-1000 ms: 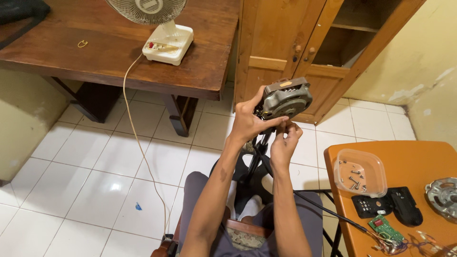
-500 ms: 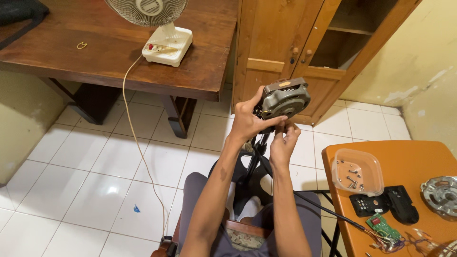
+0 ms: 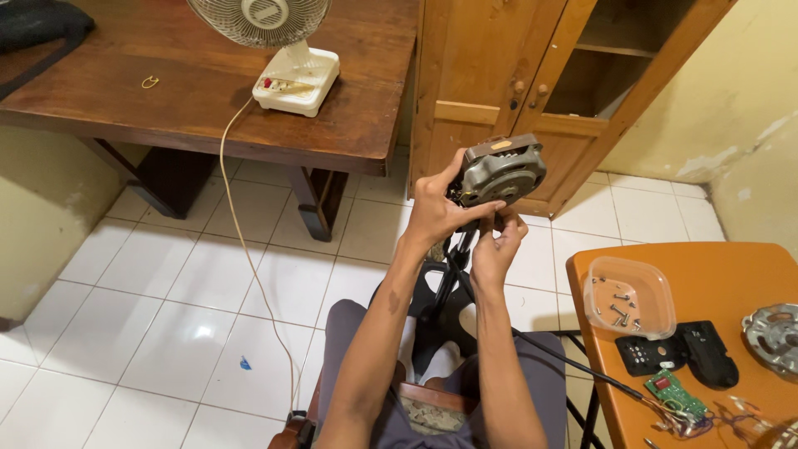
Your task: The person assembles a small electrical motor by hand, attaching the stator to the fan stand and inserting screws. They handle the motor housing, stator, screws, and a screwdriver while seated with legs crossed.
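A grey metal fan motor (image 3: 501,173) is held up in the air in front of the person, above their lap and level with the lower doors of a wooden cabinet (image 3: 515,75). The left hand (image 3: 436,212) grips it from the side, fingers curled over the round housing and thumb braced below, so it is closed on the motor. The right hand (image 3: 499,241) sits just beneath, its fingers pinched narrowly at the underside where dark wires (image 3: 453,258) trail down; exactly what it pinches is hidden. The motor looks dense and rigid, probably heavy for its size, with smooth cast faces that could slip, so the rim and square frame seem the safest grip, while the wires and their joints look delicate. To the right, an orange table (image 3: 715,266) carries a clear plastic tub of screws (image 3: 628,298), a black remote (image 3: 644,356), a green circuit board (image 3: 675,393) and a round metal cover (image 3: 773,337). Across the tiled floor, a white desk fan (image 3: 291,75) stands on a brown wooden table (image 3: 125,100).
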